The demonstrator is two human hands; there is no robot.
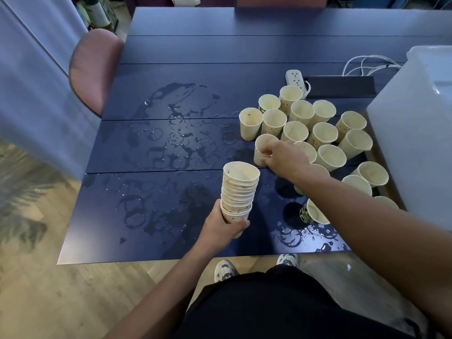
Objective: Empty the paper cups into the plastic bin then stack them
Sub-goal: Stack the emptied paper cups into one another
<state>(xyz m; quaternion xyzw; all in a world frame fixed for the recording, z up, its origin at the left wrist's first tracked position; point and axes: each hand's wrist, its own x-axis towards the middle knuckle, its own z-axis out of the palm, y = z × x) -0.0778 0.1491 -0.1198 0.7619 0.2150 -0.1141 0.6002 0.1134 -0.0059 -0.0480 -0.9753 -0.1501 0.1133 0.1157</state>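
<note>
A dark blue slatted table (220,52) carries puddles and ring-shaped water marks (176,140). A white power strip (295,79) with white cables (367,63) lies beside a black rectangular box (340,86). A pink padded chair (94,69) stands at the table's left edge, on a wooden floor (73,297).

We see the scene under soft, even indoor light, neither harsh nor dim. The wet patches on the dark blue worktop (195,52) catch small white glints, and the paper cups (303,128) cast faint shadows. The plastic bin (420,123) on the right looks pale and slightly washed out. Straight edges bow toward the frame borders, and the left margin, with the plant (22,199), smears into blur. The centre stays reasonably sharp.
</note>
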